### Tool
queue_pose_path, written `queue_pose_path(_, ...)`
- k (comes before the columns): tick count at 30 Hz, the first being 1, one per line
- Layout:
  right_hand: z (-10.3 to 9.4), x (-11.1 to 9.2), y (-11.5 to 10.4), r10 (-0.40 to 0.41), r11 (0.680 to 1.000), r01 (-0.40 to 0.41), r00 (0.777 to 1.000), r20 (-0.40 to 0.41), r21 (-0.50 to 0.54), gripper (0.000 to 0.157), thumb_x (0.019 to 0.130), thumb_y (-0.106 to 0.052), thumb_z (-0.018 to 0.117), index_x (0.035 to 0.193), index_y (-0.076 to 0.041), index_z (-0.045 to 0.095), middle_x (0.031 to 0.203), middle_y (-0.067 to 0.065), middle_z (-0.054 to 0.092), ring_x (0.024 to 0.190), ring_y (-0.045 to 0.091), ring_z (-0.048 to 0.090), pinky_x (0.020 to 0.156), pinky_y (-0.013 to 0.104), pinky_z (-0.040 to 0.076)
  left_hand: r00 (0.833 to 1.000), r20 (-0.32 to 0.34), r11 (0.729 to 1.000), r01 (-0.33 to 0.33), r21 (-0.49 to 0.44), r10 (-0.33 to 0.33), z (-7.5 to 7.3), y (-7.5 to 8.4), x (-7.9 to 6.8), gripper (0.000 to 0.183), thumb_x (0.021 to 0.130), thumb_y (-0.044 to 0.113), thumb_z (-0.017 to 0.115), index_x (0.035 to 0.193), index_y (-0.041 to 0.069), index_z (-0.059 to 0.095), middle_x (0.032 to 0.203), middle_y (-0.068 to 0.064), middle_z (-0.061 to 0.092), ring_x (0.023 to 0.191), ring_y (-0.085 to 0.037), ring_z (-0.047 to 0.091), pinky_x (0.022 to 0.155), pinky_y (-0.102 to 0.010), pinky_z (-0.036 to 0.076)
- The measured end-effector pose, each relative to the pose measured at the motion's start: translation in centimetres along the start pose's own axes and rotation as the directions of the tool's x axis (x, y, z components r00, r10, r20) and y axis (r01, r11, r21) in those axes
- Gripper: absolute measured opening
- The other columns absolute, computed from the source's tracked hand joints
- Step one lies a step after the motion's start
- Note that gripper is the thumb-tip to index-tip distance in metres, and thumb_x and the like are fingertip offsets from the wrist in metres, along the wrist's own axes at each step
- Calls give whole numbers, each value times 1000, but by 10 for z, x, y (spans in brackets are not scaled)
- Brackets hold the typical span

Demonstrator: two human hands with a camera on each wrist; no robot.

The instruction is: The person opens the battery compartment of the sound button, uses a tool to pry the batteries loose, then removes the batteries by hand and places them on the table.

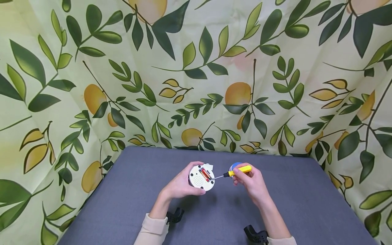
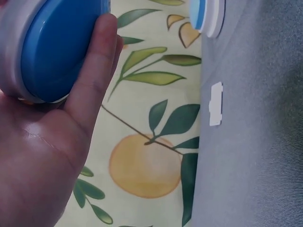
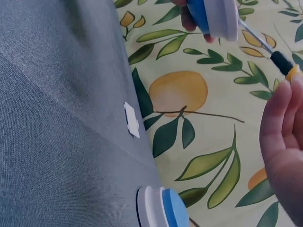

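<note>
In the head view my left hand (image 1: 180, 185) grips a round white device (image 1: 199, 183), thumb and fingers around its rim. Its underside, with small dark feet and a cluster of holes, is turned up toward me; the left wrist view shows its blue domed top (image 2: 57, 52). Red batteries (image 1: 205, 174) lie in its uncovered compartment. My right hand (image 1: 252, 185) pinches the yellow handle of a screwdriver (image 1: 240, 170). Its thin metal shaft points left, the tip right at the compartment's lower end near the batteries.
Beyond the held device, a small white battery cover (image 2: 216, 104) lies flat on the grey cloth-covered table (image 1: 137, 163). A second blue-and-white round device (image 3: 174, 208) stands on the table, partly hidden behind my right hand in the head view. Leaf-patterned fabric (image 1: 196, 85) surrounds the table's back and sides.
</note>
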State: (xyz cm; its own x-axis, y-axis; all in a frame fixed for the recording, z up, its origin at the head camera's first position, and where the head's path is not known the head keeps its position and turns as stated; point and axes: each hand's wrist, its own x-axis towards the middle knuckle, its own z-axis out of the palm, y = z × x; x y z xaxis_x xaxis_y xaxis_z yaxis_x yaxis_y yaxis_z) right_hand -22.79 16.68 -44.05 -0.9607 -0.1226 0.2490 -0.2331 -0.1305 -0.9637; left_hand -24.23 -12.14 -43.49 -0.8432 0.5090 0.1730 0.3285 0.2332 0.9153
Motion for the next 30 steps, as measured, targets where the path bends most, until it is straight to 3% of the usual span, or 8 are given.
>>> queue_pose_path(5, -4, 0, 3, -74, 997, 74, 994, 75, 6, 15, 97, 3, 63, 107, 11, 56, 91, 7, 66, 76, 16, 66, 75, 32, 59, 1000, -16, 999, -17, -36, 16, -2, 0, 0, 87, 72, 13, 88, 146, 12, 43, 118, -10, 59, 104, -22, 56, 88, -30, 46)
queue_pose_path(11, -6, 0, 5, -146, 986, 154, 981, 129, -56, 17, 97, 5, 62, 111, 12, 55, 99, 7, 67, 82, 18, 68, 81, 31, 58, 999, -32, 995, -40, -89, 37, -6, -4, 0, 86, 74, 10, 86, 147, 6, 40, 128, -12, 57, 107, -22, 56, 91, -27, 45)
queue_pose_path(19, -6, -2, 8, -191, 976, 203, 971, 146, -72, 19, 95, 7, 63, 113, 10, 57, 104, 6, 67, 86, 22, 70, 84, 30, 57, 999, -42, 989, -32, -146, 27, -8, -5, 1, 85, 78, 10, 82, 149, 1, 36, 131, -17, 55, 106, -20, 59, 91, -26, 45)
queue_pose_path(30, -4, -1, 8, -224, 974, 225, 965, 138, 10, 19, 96, 10, 58, 114, 15, 54, 103, 8, 66, 83, 21, 70, 82, 33, 58, 999, -49, 986, -24, -163, 16, -7, -6, 1, 82, 79, 9, 82, 149, 8, 38, 130, -15, 56, 106, -22, 60, 91, -26, 46)
